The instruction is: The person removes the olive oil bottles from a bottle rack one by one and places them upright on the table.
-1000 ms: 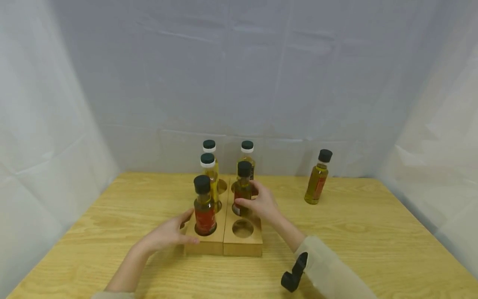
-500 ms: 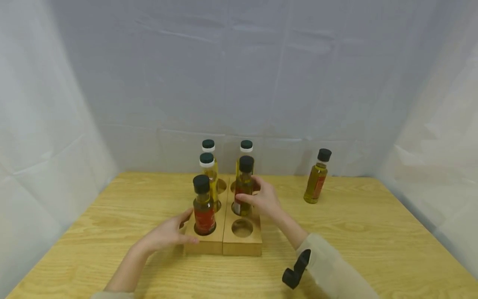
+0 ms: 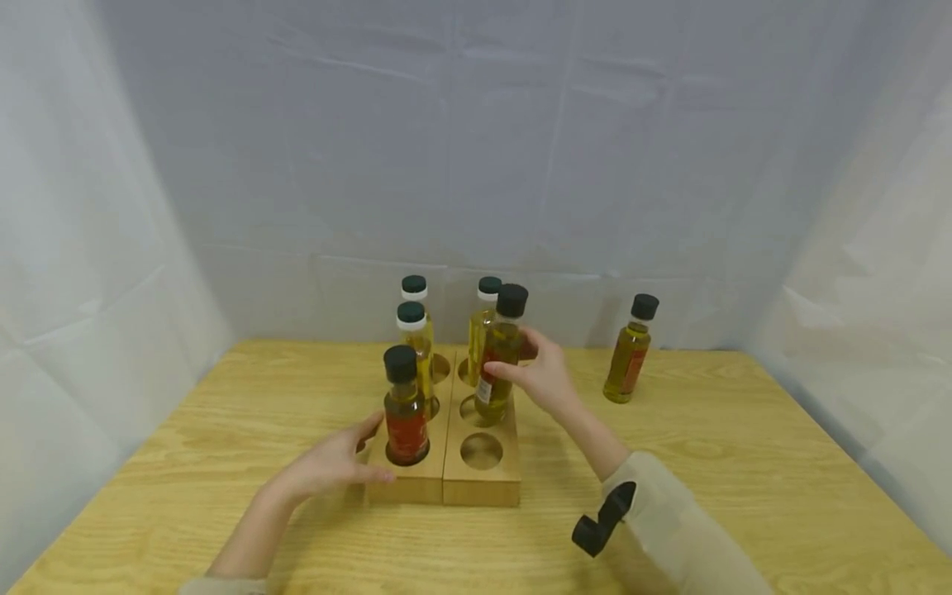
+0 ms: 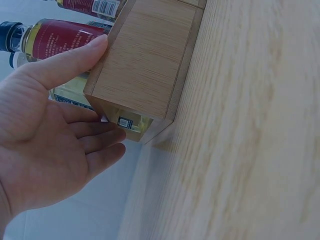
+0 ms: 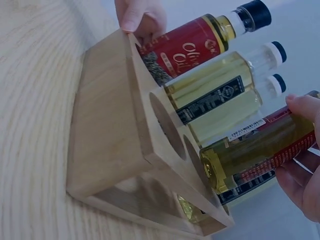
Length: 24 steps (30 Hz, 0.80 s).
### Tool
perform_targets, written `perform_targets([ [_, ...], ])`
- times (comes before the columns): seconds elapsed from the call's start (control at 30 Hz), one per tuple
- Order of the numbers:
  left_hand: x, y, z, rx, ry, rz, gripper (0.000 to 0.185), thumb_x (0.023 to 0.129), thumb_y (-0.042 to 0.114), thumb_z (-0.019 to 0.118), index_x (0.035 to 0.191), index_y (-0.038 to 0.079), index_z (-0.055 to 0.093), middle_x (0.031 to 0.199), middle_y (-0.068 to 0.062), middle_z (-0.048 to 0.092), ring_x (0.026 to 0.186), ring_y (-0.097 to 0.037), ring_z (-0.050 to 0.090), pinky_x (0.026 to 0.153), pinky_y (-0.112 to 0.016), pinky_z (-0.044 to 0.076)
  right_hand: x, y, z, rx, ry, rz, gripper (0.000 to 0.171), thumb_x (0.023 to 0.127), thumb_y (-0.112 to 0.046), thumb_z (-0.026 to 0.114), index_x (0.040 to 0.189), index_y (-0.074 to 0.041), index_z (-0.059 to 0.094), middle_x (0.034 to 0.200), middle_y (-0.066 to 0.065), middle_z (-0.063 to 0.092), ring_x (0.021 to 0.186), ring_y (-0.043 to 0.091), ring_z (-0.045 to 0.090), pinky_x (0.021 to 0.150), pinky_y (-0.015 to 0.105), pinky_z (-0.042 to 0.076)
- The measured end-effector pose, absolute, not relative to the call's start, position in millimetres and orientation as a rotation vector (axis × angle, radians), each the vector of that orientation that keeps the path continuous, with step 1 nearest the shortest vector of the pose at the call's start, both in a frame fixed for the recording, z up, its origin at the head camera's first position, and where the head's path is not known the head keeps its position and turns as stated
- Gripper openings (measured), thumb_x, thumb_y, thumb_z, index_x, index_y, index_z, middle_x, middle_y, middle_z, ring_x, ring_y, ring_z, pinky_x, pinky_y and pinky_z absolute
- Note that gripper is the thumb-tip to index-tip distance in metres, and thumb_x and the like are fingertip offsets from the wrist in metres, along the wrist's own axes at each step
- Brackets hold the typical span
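While my left hand [image 3: 327,464] rests loose-fingered against the rack [image 3: 482,492], likely steadying it, my right hand [image 3: 546,376] grips a bottle [image 3: 500,347] above it.

Rack [image 3: 481,492]: tan, wood-grained
Bottle [image 3: 500,345] over rack: olive-gold, red-labelled, black-capped
Table [image 3: 714,463] under rack: yellow, streaked grain

This seems a makeshift studio booth. A wood-grain worktop [image 3: 766,454] is enclosed on three sides: a grey back sheet [image 3: 476,157] at 12 o'clock, a white left sheet [image 3: 82,215] at 10 o'clock and a white right sheet [image 3: 878,215] at 2 o'clock, all visibly creased. The rack [image 3: 481,493] at 6 o'clock, holding oil bottles [image 3: 406,434], would suit a kitchen; the sheets suggest a staged set.
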<state>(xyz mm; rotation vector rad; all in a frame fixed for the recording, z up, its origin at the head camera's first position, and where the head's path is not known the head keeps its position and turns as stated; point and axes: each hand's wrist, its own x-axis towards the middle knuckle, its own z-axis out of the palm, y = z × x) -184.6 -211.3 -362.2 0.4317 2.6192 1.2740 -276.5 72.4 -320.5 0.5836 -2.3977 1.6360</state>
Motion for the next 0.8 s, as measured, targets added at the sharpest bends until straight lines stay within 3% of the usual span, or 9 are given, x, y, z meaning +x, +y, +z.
perform_targets([
  [0.17, -184.6, -211.0, -361.3, 0.433, 2.611, 1.280, 0.100, 0.077, 0.032, 0.075, 0.141, -0.014, 0.014, 0.144, -0.035, 0.019, 0.124, -0.054, 0.030, 0.101, -0.059, 0.029, -278.2, 84.8, -315.8, 0.552, -2.420, 1.636, 0.055, 0.076, -0.022, 0.078, 0.124, -0.006, 0.055, 0.103, 0.010, 0.062, 0.096, 0.023, 0.056, 0.079, 0.037, 0.051],
  [0.47, -184.2, -210.9, -361.3, 0.435, 2.612, 1.277, 0.100, 0.077, 0.032, 0.075, 0.141, -0.014, 0.014, 0.144, -0.034, 0.019, 0.124, -0.054, 0.029, 0.101, -0.059, 0.029, -277.9, 112.6, -312.2, 0.395, -2.524, 1.593, 0.074, 0.077, -0.031, 0.076, 0.137, -0.005, 0.042, 0.116, 0.013, 0.057, 0.108, 0.027, 0.052, 0.087, 0.042, 0.048],
  [0.8, -182.1, -212.6, -362.1, 0.426, 2.611, 1.283, 0.100, 0.077, 0.034, 0.075, 0.142, -0.013, 0.014, 0.144, -0.034, 0.019, 0.124, -0.054, 0.029, 0.101, -0.059, 0.029, -284.3, 143.9, -322.1, 0.305, -2.522, 1.501, 0.071, 0.075, -0.033, 0.078, 0.134, -0.006, 0.047, 0.115, 0.015, 0.059, 0.108, 0.029, 0.053, 0.089, 0.044, 0.047],
])
